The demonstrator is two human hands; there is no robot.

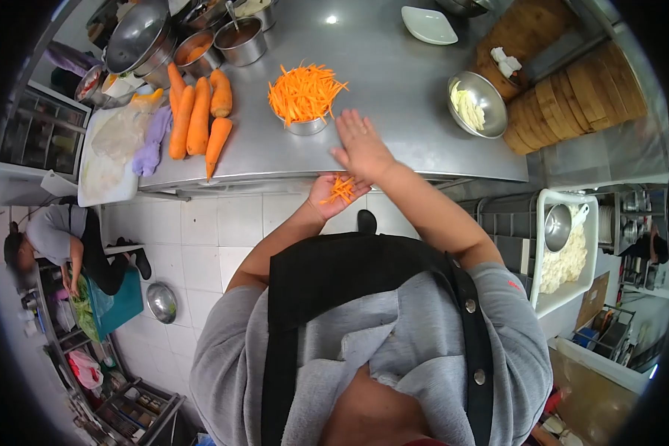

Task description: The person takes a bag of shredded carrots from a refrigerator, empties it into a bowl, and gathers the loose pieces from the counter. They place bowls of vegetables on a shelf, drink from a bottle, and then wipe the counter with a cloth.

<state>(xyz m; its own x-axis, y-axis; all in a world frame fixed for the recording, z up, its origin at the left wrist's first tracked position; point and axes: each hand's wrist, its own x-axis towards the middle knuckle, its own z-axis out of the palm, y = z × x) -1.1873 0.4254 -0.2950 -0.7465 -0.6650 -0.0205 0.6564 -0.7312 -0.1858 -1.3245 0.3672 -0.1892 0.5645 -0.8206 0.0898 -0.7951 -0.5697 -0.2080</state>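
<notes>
A metal bowl [307, 127] on the steel table is heaped with shredded carrot [305, 93]. My left hand [321, 195] is cupped palm up just off the table's front edge, with a small pile of carrot shreds [342, 189] lying in it. Flat on the tabletop, or close over it, my right hand [363, 145] stretches its fingers out to the right of the bowl and holds nothing. Several whole carrots [198, 119] lie to the bowl's left.
Metal pots [241, 44] crowd the back left, beside a white cutting board [105, 175]. At right are a metal bowl [496, 111] of pale strips, bamboo steamers [583, 97] and a white tub [544, 297]. A white dish [430, 26] sits behind. Another person [59, 238] handles greens at far left.
</notes>
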